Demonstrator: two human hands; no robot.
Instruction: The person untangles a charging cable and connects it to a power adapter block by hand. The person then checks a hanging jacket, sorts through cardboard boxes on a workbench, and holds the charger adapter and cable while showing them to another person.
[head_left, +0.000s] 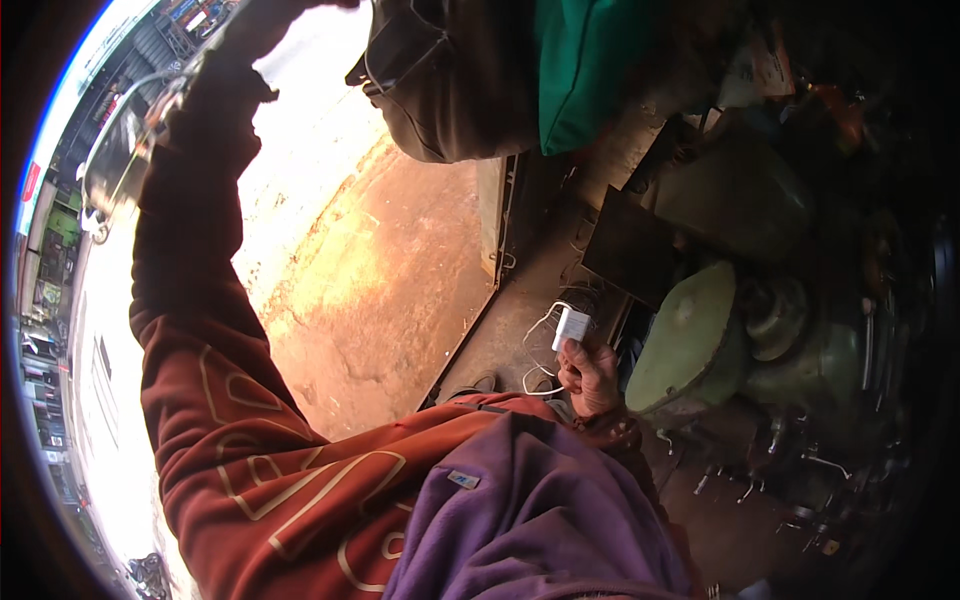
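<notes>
In my right hand (590,375) is a small white charger block (571,328), pinched between thumb and fingers. A thin white cable (537,343) loops down beside it toward my front. My left arm, in a rust-red sleeve (205,310), is raised on the left. At its upper end my left hand (265,40) is a dark shape against the glare, partly cut off by the top edge. Its fingers are too dark to make out, and whether it holds anything is unclear. A dark bag-like bundle (455,90) hangs to the right of it, next to green cloth (580,70).
Purple cloth (530,510) covers my front. Brownish ground (390,290) lies in bright light beyond a dark threshold strip (465,340). To the right, in shadow, are a pale green rounded panel (685,335), a dark flat panel (630,245) and several hanging metal pieces (825,465).
</notes>
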